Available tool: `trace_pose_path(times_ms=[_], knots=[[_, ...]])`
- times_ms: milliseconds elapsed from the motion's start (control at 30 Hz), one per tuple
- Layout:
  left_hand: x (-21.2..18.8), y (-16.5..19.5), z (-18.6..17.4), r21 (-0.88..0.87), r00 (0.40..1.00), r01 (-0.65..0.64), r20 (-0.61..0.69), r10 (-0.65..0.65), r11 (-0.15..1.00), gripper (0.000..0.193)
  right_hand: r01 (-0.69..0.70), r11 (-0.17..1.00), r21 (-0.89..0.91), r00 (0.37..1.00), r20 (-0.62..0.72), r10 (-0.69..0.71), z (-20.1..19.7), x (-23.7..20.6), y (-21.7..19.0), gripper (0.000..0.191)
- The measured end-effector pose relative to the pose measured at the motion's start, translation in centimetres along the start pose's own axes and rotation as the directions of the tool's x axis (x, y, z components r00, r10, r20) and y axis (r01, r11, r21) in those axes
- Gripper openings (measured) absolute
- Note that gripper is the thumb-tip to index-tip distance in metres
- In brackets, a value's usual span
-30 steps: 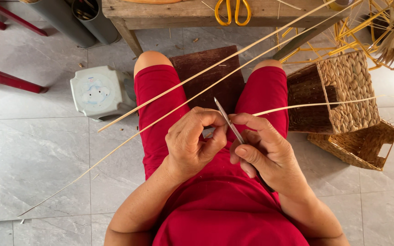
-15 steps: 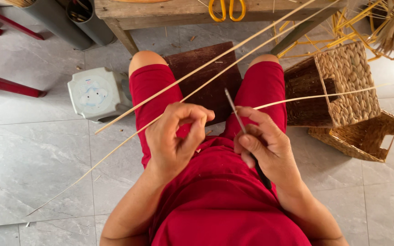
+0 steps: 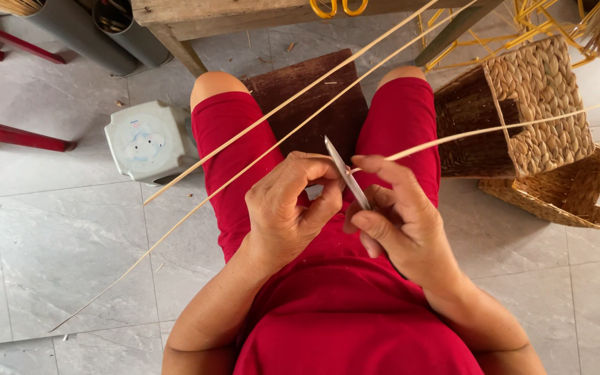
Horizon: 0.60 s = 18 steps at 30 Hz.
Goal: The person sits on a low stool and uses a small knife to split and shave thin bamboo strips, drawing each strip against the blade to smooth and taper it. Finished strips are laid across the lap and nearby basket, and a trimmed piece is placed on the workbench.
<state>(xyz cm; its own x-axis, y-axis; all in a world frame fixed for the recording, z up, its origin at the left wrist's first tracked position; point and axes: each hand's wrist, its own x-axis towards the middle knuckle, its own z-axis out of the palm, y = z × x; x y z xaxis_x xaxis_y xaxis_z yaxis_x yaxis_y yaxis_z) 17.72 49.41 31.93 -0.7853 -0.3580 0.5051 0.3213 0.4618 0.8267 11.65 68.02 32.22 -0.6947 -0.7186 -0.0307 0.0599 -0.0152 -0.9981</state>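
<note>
Gripping thin pale cane strip (image 3: 480, 130), left hand (image 3: 289, 208); right hand (image 3: 401, 222) grasping slim metal blade (image 3: 345, 180).

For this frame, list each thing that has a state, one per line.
Left hand: closed, pinching a cane strip.
Right hand: gripping the knife.
Knife: blade up, between the hands.
Thin strip: held at the knife, running right.
Long strips: lying across the left thigh.
Woven box: tipped on its side.
Shallow basket: open, tilted.
</note>
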Motion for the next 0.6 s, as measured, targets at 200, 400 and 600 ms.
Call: trace_pose_path(times_ms=[200, 400, 600], knots=[[-1.2, -0.5, 0.5, -0.009, 0.994, -0.084, -0.069, 0.083, 0.996, 0.017, 0.047, 0.989, -0.143, 0.995, -0.085, -0.060, 1.1, -0.7, 0.4, 0.047], [-1.9, -1.1, 1.0, -0.035, 0.974, -0.207, -0.103, 0.202, 0.978, 0.019, -0.163, 0.963, 0.215, 0.987, 0.027, 0.161, 1.2, -0.9, -0.6, 0.067], [-2.1, -1.4, 1.1, -0.046, 0.941, -0.328, -0.097, 0.323, 0.943, 0.019, -0.140, 0.950, 0.281, 0.990, 0.055, 0.129, 1.4, -1.1, -0.3, 0.065]])
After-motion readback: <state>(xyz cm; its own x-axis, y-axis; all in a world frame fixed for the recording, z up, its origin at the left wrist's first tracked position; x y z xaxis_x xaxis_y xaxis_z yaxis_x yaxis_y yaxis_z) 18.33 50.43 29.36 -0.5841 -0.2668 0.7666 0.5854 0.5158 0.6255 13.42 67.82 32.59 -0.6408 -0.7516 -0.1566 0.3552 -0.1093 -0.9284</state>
